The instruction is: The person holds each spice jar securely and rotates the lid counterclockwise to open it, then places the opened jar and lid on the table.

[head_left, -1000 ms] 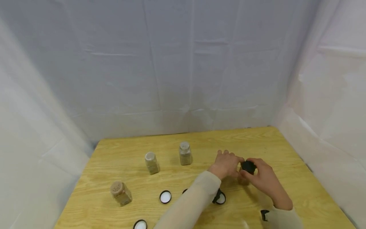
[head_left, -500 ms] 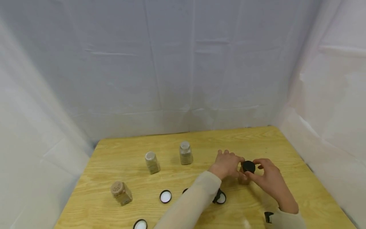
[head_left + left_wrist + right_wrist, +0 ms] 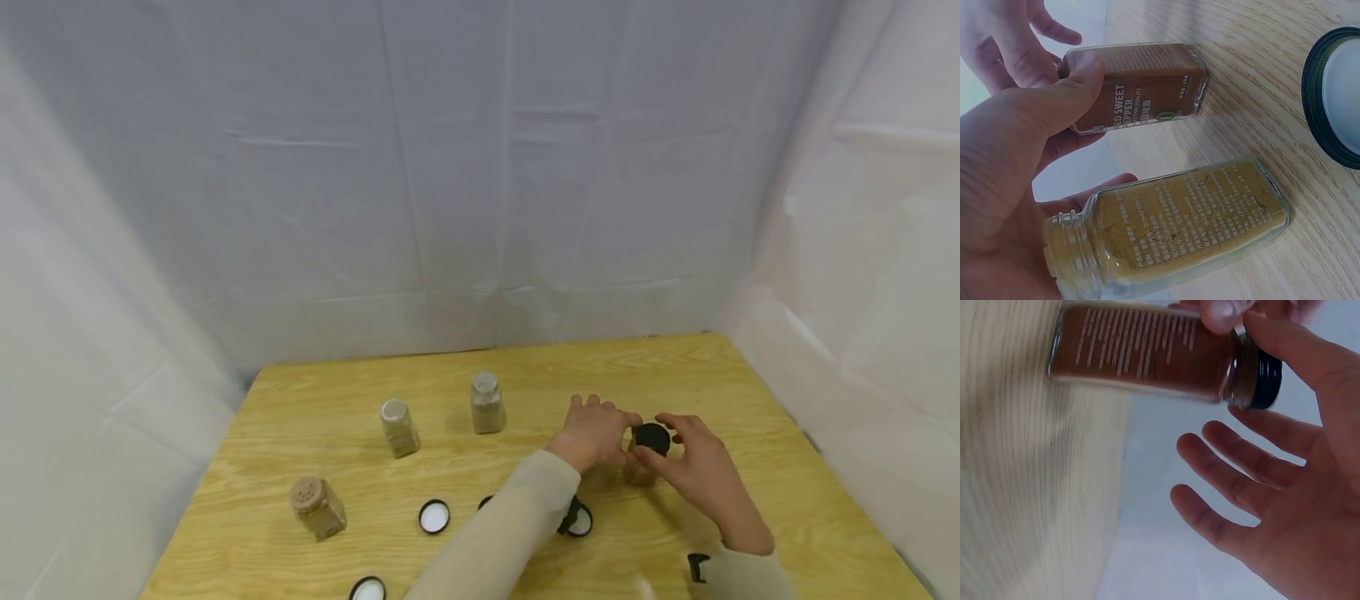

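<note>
A square glass jar of reddish-brown powder [image 3: 1154, 94], labelled sweet pepper, stands upright on the table. My left hand [image 3: 592, 432] grips its upper part between thumb and fingers. On the jar's neck sits a black lid [image 3: 652, 438]. My right hand [image 3: 697, 471] has thumb and index finger around that lid, the other fingers spread apart in the right wrist view. Close to my left palm stands a lidless jar of yellow powder [image 3: 1191, 219], its threaded neck bare; the left arm hides it in the head view.
Left of the hands stand several lidless spice jars: one at the back [image 3: 487, 404], a second jar [image 3: 399, 429] and a brown-topped jar [image 3: 318, 507]. Black lids with white liners lie nearer the front, including a lid [image 3: 434, 516] and another lid [image 3: 368, 589]. White sheeting [image 3: 450, 208] surrounds the table.
My right hand moved slightly right with its fingers loosened from the lid, then came back around it. The left hand and the jars stayed in place.
</note>
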Demonstrator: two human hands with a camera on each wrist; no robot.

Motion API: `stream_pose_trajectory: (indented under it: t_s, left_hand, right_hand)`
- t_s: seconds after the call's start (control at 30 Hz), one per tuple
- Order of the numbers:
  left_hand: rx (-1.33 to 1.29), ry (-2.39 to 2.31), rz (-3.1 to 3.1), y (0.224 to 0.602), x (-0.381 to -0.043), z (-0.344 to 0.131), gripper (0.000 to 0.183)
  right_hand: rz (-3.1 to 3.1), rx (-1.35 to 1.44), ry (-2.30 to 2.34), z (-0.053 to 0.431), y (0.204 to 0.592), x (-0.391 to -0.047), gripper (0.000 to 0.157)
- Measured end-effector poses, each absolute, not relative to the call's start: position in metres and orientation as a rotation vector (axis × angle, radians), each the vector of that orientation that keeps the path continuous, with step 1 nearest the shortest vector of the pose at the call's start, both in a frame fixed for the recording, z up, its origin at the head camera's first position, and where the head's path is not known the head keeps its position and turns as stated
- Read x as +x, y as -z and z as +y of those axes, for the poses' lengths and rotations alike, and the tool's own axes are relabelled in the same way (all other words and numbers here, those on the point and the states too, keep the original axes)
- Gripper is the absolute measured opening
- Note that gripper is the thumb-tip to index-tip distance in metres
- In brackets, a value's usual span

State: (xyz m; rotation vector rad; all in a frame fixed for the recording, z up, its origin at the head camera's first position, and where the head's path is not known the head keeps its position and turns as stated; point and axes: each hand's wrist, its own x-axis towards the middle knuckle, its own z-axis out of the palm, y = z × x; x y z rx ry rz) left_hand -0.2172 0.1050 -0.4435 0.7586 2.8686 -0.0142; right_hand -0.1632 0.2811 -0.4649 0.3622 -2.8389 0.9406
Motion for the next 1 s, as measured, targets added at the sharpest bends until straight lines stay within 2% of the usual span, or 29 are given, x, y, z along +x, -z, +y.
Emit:
stream_pose_trajectory:
  t_s: [0.1,0.3,0.37,0.7,0.83,1.0]
  left_hand:
    - [0.749,0.016,2.872,0.443,-0.218,0.105,0.064]
    - [0.741,-0.003,2.87,0.444,-0.219,0.105,0.065]
    - [0.738,-0.003,2.867,0.444,-0.219,0.104,0.066]
    - [0.753,0.002,2.862,0.443,-0.218,0.105,0.059]
    - [0.742,-0.014,2.861,0.444,-0.218,0.106,0.063]
    - [0.729,0.002,2.858,0.443,-0.218,0.106,0.07]
  right_hand:
    - [-2.848,0.312,-0.936,0.286,0.462,-0.161,0.066]
    - [-2.753,0.395,-0.969,0.291,0.463,-0.156,0.046]
    - [-2.747,0.428,-0.978,0.291,0.464,-0.156,0.044]
    - [-2.739,0.466,-0.9,0.276,0.465,-0.164,0.049]
    - [-2.742,0.441,-0.886,0.275,0.462,-0.162,0.049]
    - [-2.808,0.343,-0.889,0.28,0.458,-0.158,0.057]
